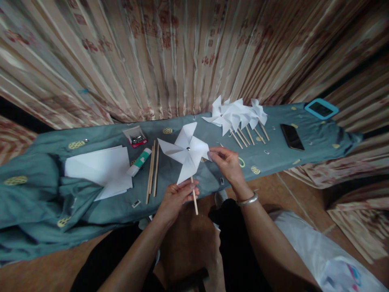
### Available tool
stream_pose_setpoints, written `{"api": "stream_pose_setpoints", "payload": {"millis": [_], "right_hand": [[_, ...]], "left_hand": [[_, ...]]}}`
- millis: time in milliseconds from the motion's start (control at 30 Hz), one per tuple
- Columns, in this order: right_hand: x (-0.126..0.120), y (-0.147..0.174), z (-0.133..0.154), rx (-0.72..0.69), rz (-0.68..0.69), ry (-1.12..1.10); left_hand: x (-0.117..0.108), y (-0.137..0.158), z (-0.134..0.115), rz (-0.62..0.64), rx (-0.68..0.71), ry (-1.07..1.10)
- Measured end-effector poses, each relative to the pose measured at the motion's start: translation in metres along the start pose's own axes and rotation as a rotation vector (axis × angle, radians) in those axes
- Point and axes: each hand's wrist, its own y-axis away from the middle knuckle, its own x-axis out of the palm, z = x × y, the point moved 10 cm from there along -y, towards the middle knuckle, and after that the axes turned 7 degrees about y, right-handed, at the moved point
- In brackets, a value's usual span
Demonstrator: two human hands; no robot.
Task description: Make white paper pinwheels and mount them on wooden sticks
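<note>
A white paper pinwheel (184, 156) with a silver pin at its centre is held up over the near edge of the cloth-covered table. My left hand (179, 198) is closed around its wooden stick, whose lower end sticks out below the fingers. With thumb and fingers, my right hand (226, 162) pinches the tip of the right-hand blade. Left of the pinwheel lie several loose wooden sticks (152, 172), a green and white glue stick (139, 161) and a small open box of pins (136, 138).
Several finished pinwheels (237, 115) lie overlapping at the back right. White paper sheets (101, 166) rest on the left, partly under bunched cloth. Farther right are a black phone (292, 136) and a blue-framed device (321, 108). A curtain (182, 61) hangs behind the table.
</note>
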Motion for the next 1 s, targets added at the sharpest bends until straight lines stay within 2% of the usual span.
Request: {"api": "stream_pose_setpoints", "payload": {"millis": [467,767,1000], "right_hand": [[0.013,0.008,-0.005,0.078,0.048,-0.085],[0.032,0.018,-0.008,0.192,0.142,-0.259],[0.041,0.022,-0.009,0.227,0.199,-0.287]], "left_hand": [[-0.008,-0.003,-0.004,-0.051,0.05,0.017],[-0.007,-0.004,-0.008,-0.072,0.051,0.044],[-0.008,-0.004,-0.008,-0.073,0.06,0.04]]}}
